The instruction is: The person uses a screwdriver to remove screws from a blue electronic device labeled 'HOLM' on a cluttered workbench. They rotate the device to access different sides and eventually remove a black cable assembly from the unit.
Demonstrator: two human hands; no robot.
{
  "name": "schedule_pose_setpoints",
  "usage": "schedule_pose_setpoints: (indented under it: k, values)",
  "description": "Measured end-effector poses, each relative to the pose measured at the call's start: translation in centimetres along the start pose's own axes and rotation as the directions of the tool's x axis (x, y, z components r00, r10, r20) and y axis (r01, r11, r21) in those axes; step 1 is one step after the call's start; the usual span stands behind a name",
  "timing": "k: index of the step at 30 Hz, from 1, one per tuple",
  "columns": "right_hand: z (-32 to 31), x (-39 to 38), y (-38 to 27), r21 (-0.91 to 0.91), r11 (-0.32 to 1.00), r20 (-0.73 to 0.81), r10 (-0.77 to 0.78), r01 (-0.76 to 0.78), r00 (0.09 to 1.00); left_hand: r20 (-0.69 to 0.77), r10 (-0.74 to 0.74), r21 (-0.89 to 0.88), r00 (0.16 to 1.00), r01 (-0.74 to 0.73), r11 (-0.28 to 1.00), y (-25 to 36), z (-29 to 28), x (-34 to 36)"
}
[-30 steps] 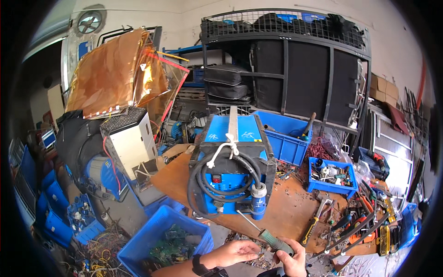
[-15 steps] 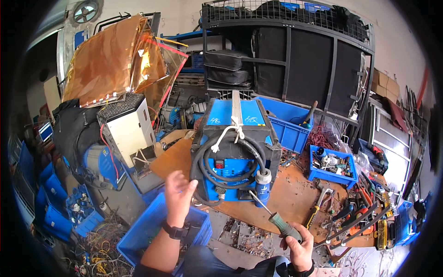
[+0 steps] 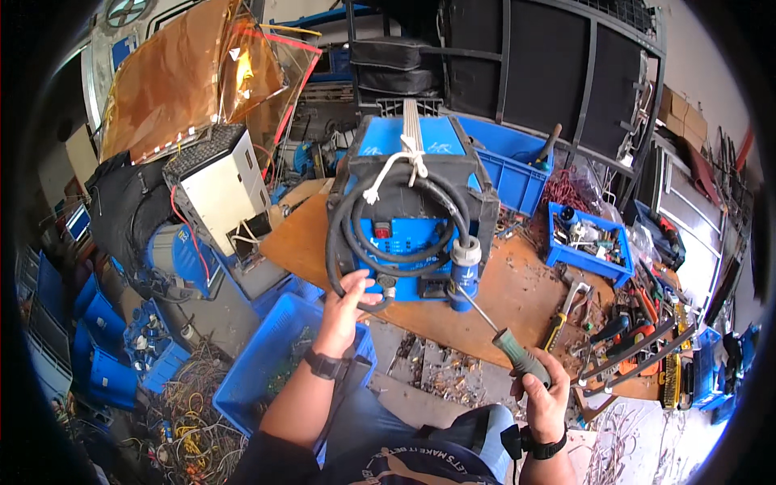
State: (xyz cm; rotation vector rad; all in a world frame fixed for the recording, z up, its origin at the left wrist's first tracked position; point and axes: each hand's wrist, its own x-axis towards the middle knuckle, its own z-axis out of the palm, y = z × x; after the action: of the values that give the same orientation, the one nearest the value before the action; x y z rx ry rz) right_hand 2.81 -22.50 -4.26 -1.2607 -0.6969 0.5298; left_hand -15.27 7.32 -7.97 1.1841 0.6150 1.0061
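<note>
A blue and black machine [image 3: 414,229] stands on a brown board, with a black cable [image 3: 346,222] coiled over its front panel. White cord [image 3: 396,174] ties the coil at the top. My left hand [image 3: 349,303] is at the coil's lower left, its fingers curled about the cable; their far side is partly hidden. A blue industrial plug [image 3: 464,275] hangs from the cable at the panel's right. My right hand [image 3: 543,388] is closed round the green handle of a screwdriver [image 3: 511,347]. Its metal shaft points up and left, the tip close to the plug.
Pliers, cutters and other hand tools [image 3: 626,339] lie at the right, beside a hammer-like tool with a yellow-black handle [image 3: 558,327]. A blue bin of parts [image 3: 594,260] sits behind them. Another blue crate [image 3: 242,396] is below my left arm, near tangled wires [image 3: 190,412].
My left hand has gone from the air in front of the machine to the cable's lower left. The right hand still holds the screwdriver. The view has tilted downward.
</note>
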Motion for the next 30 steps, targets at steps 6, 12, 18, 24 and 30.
schedule_pose_setpoints:
  k: [6, 12, 18, 24, 30]
  values:
    - [-0.5, -0.3, 0.2, 0.004, 1.000, 0.003, 0.005, -0.005, 1.000, 0.052, -0.060, -0.053, 0.997, 0.063, 0.997, 0.1, 0.0, -0.6]
    - [-1.1, -0.6, 0.6, -0.004, 1.000, 0.011, 0.013, -0.013, 1.000, 0.064, -0.021, 0.037, 0.998, 0.019, 0.999, -0.8, 0.0, -1.6]
    - [-1.3, -0.8, 1.1, -0.011, 0.999, 0.038, 0.037, -0.036, 0.999, 0.116, 0.139, 0.232, 0.983, -0.163, 0.959, -0.7, 0.1, -2.3]
    - [-1.6, -0.9, 2.1, -0.063, 0.996, 0.083, 0.069, -0.064, 0.994, 0.114, 0.161, 0.378, 0.980, -0.193, 0.905, -0.2, -0.5, -1.7]
    - [-1.7, -0.7, 2.2, -0.071, 0.991, 0.124, 0.121, -0.113, 0.985, 0.158, 0.029, 0.168, 0.987, -0.055, 0.984, 0.9, -1.0, -1.4]
